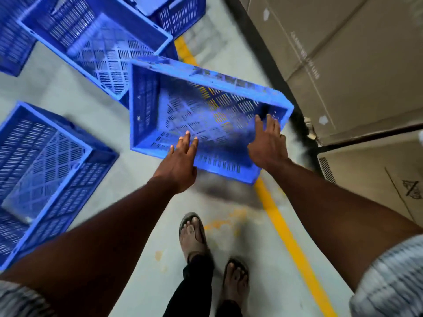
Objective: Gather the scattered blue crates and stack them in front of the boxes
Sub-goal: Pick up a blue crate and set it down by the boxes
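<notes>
Pale grey floor (142,248) crossed by a yellow line (286,229). Cardboard boxes (354,65) on the right, print too blurred to read. Scattered blue crates (45,161) at left. One crate (206,110) tilted over the line, just beside the boxes. Left hand (180,161) and right hand (267,145) at its near rim, fingers straight, spread, gripping nothing

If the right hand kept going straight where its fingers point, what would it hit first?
Most likely the tilted blue crate: the right hand aims straight fingers at its right end wall. Blur hides whether they touch it.
</notes>
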A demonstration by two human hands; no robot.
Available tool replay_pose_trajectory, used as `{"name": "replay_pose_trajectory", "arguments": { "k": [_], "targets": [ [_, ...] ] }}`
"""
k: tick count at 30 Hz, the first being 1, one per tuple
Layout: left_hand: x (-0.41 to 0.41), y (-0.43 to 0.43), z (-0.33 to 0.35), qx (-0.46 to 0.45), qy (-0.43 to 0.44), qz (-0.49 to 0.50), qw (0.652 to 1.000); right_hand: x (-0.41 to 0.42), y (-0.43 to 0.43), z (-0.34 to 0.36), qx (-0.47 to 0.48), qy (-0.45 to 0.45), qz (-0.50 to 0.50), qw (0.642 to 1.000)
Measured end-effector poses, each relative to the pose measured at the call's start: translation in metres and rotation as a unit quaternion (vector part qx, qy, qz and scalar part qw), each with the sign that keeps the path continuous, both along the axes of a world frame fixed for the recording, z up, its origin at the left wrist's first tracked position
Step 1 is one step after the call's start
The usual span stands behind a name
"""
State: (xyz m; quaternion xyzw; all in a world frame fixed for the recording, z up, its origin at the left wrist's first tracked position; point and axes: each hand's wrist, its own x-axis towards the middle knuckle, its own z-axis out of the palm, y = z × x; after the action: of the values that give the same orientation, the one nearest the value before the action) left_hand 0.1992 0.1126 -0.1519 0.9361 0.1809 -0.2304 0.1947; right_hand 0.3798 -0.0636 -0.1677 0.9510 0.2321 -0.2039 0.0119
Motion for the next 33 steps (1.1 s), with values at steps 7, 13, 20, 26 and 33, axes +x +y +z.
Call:
{"name": "replay_pose_trajectory", "arguments": {
  "k": [7, 13, 20, 26, 33],
  "targets": [
    [-0.001, 0.049, -0.014, 0.013, 0.013, 0.006, 1.000, 0.001, 0.002, -0.018, -0.003, 0.014, -0.012, 1.000],
    [0.016, 0.060, -0.031, 0.004, 0.006, 0.045, 0.999, 0.005, 0.000, -0.042, 0.007, 0.031, -0.036, 0.999],
    [0.059, 0.087, -0.069, 0.014, -0.035, 0.097, 0.995, 0.044, -0.008, -0.077, 0.030, 0.037, -0.085, 0.995],
    [0.115, 0.142, -0.127, 0.074, -0.053, 0.146, 0.985, 0.099, -0.005, -0.126, 0.041, -0.017, -0.089, 0.995],
    [0.156, 0.199, -0.174, 0.118, -0.067, 0.193, 0.972, 0.131, -0.002, -0.178, 0.117, -0.075, -0.100, 0.985]
  ]
}}
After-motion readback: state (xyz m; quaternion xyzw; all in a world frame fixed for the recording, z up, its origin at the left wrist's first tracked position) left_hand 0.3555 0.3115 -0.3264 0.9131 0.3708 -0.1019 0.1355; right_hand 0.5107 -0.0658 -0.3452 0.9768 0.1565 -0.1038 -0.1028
